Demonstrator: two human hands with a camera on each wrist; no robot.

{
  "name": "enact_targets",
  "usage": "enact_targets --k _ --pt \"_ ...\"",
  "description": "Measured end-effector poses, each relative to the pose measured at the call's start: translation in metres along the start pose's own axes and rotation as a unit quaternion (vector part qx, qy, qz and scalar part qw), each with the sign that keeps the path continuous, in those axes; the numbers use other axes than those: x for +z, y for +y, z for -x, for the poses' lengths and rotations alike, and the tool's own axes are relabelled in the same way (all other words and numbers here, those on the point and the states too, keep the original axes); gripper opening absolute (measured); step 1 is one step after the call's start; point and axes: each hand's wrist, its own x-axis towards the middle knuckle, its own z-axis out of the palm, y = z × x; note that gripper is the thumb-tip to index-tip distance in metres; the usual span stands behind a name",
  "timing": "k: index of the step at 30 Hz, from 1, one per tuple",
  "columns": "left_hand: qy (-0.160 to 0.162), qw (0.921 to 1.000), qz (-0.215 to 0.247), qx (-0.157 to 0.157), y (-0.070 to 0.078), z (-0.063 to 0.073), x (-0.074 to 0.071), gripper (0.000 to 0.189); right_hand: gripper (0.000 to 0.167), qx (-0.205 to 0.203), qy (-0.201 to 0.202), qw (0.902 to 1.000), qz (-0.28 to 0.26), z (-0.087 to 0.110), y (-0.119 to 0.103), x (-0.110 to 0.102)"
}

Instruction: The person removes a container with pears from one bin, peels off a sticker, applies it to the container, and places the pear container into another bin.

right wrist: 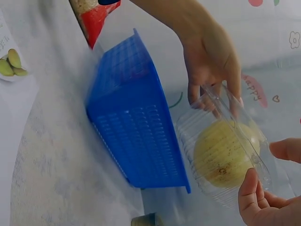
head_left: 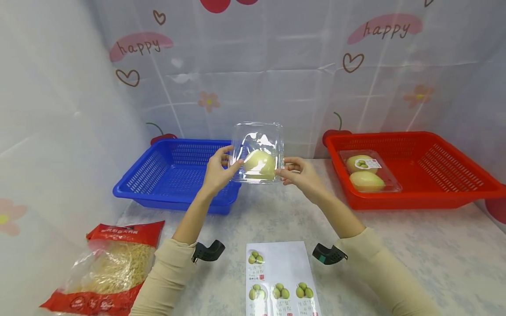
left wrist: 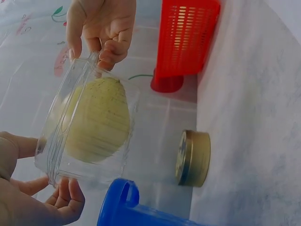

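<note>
A clear plastic clamshell box is held up off the table, its lid closed over a pale yellow-green pear. My left hand grips the box's left side, thumb on the near face and fingers behind. On the opposite side, my right hand pinches the lower corner between thumb and fingers. From the left wrist, the pear shows through the wall, and the lid and base rims meet between both hands. In the right wrist view, the box appears tilted beyond the blue basket.
A blue basket stands at left. The red basket at right holds a clear box of pears with a label. A sheet of pear stickers lies in front, a red pasta bag at front left. A gold tin shows too.
</note>
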Motion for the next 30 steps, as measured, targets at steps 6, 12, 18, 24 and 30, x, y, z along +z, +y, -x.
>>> enact_targets --k 6,12,18,24,30 --pt "-0.034 0.9993 -0.011 0.011 0.002 0.005 0.02 0.056 0.055 -0.001 0.001 0.9995 0.03 0.017 0.008 -0.022" --pt "-0.048 0.9977 -0.029 0.038 0.0 0.013 0.039 0.057 0.056 0.022 0.004 0.9979 0.061 0.031 0.016 -0.038" --pt "-0.07 0.9936 -0.051 0.074 -0.002 0.019 0.054 0.06 0.058 0.04 0.005 0.9973 0.062 0.04 0.026 -0.048" --pt "-0.102 0.985 -0.119 0.073 -0.005 0.029 0.065 0.072 0.06 0.064 -0.005 0.9954 0.072 0.046 0.036 -0.05" --pt "-0.122 0.9753 -0.175 0.056 -0.006 0.036 0.071 0.08 0.058 0.076 -0.009 0.9957 0.053 0.049 0.046 -0.048"
